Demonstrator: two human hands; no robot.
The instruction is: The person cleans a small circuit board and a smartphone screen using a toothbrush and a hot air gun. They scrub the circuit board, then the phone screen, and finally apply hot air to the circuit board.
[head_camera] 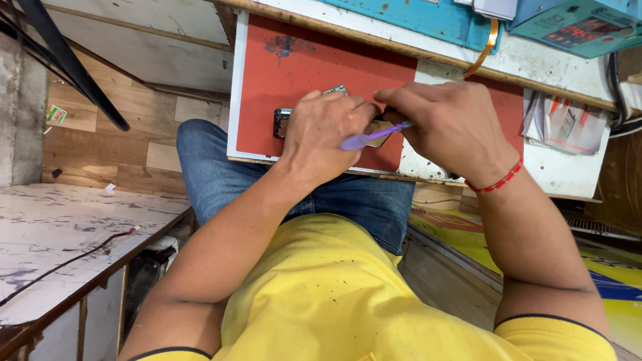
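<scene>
My left hand [326, 134] presses down on a small dark device [281, 123] that lies on a red mat [314, 73]; only the device's left end and a bit of green board [336, 89] show past my fingers. My right hand [451, 127] holds a purple brush-like tool [366, 138], its handle pointing left toward the left hand. The tool's working end is hidden under my right fingers. A red thread band [496, 182] circles my right wrist.
The red mat lies on a white work board [568, 175] over my lap. A teal box with a red display [580, 28] and papers [565, 126] sit at the right. A marble-topped table [60, 234] with a cable stands at the left.
</scene>
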